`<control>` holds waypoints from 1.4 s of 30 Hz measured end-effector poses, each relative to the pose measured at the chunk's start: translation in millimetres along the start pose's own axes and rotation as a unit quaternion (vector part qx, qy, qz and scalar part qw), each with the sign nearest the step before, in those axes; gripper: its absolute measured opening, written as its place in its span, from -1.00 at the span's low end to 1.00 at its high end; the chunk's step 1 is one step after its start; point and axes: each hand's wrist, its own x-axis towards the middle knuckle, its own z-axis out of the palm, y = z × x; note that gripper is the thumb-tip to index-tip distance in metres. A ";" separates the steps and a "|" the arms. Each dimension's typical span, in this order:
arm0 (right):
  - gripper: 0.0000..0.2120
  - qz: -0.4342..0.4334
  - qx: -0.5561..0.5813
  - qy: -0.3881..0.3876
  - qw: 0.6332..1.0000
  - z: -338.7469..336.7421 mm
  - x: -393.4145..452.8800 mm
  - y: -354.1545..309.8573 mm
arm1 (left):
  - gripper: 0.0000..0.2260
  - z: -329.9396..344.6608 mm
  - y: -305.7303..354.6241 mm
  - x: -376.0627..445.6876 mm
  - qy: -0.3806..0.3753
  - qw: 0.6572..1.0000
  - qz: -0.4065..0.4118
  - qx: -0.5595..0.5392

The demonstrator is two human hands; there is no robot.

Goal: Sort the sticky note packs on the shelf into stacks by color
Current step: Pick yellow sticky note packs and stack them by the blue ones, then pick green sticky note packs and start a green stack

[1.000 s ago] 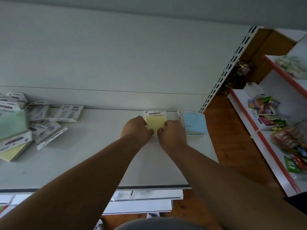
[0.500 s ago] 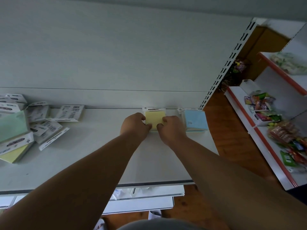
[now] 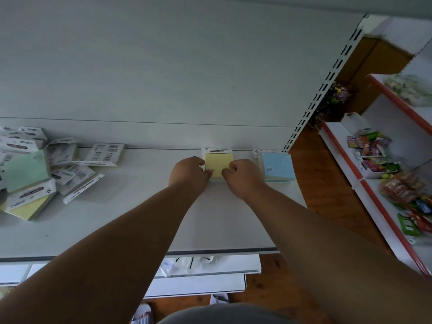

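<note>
Both hands, left hand (image 3: 189, 174) and right hand (image 3: 243, 176), pinch the yellow sticky note pack (image 3: 219, 164) at the back of the white shelf (image 3: 131, 220), just beside the blue sticky note stack (image 3: 277, 167).

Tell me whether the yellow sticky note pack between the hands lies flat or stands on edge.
Flat. The yellow sticky note pack shows its broad face upward on the shelf, with the left hand and right hand at its sides.
</note>
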 end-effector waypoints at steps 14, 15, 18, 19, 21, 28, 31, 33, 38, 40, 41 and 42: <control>-0.66 -0.169 -0.007 0.070 0.983 111.7 -62.7 -154.3 | -0.76 -146.8 -133.8 -46.4 0.045 0.996 0.074 0.018; -0.67 -0.175 -0.002 0.067 0.982 127.3 -69.2 -170.8 | -0.76 -164.3 -151.0 -49.8 0.050 0.996 0.077 0.020; -0.70 -0.198 -0.011 0.060 0.978 169.1 -82.8 -212.1 | -0.77 -210.7 -199.6 -56.0 0.073 0.994 0.073 0.020; -0.69 -0.200 -0.011 0.055 0.978 180.4 -86.1 -223.1 | -0.78 -223.3 -213.7 -59.2 0.074 0.995 0.068 0.023; -0.69 -0.207 -0.013 0.036 0.978 198.6 -92.1 -241.4 | -0.78 -241.9 -238.7 -66.3 0.067 0.995 0.058 0.036; -0.59 -0.176 -0.026 0.001 0.984 249.5 -87.8 -280.4 | -0.64 -259.9 -288.6 -63.5 0.075 0.997 0.025 -0.001; -0.56 -0.118 -0.062 0.004 0.991 264.8 -72.8 -293.4 | -0.59 -261.4 -294.6 -61.3 0.046 0.999 0.022 -0.005; -0.58 -0.086 -0.051 0.008 0.995 269.3 -64.1 -302.7 | -0.58 -262.4 -297.1 -57.4 0.017 1.000 0.015 0.001; -0.89 -0.039 0.125 -0.004 0.991 250.7 -64.3 -306.7 | -0.60 -265.9 -294.4 -53.3 0.036 0.991 -0.041 -0.121; -0.92 -0.011 0.258 -0.027 0.966 233.3 -71.5 -298.2 | -0.58 -265.1 -288.1 -51.9 0.074 0.980 -0.056 -0.174; -0.95 0.004 0.317 -0.046 0.947 223.9 -77.2 -291.7 | -0.55 -263.6 -283.3 -50.5 0.080 0.973 -0.065 -0.206; -0.94 0.013 0.359 -0.066 0.931 214.7 -83.4 -284.3 | -0.54 -261.9 -277.6 -49.2 0.070 0.964 -0.074 -0.245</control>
